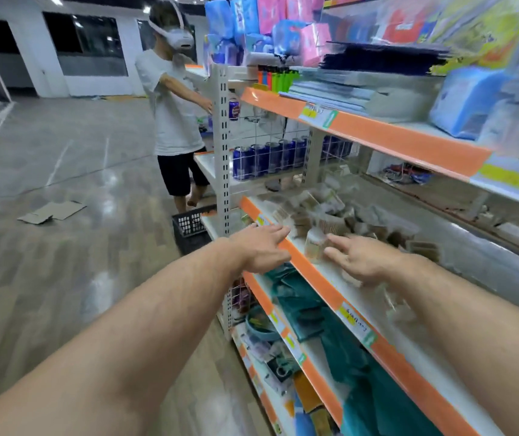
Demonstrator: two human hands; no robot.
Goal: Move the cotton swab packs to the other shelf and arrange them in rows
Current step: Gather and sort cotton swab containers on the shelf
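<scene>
Several cotton swab packs (330,215), clear with brown sticks, lie in a loose, blurred heap on the middle shelf (343,287) with the orange front edge. One pack (314,243) stands closer to the edge, just left of my right hand. My left hand (261,247) reaches over the shelf's front edge with fingers straight, holding nothing. My right hand (362,259) hovers over the shelf board with fingers spread, its fingertips right beside that near pack. Motion blur hides whether they touch.
A person in a white shirt and headset (173,99) stands at the shelf's far end beside a black basket (190,228). Blue cans (261,158) sit behind a wire grid. Teal goods (314,309) fill the shelf below. Cardboard (53,212) lies on the floor.
</scene>
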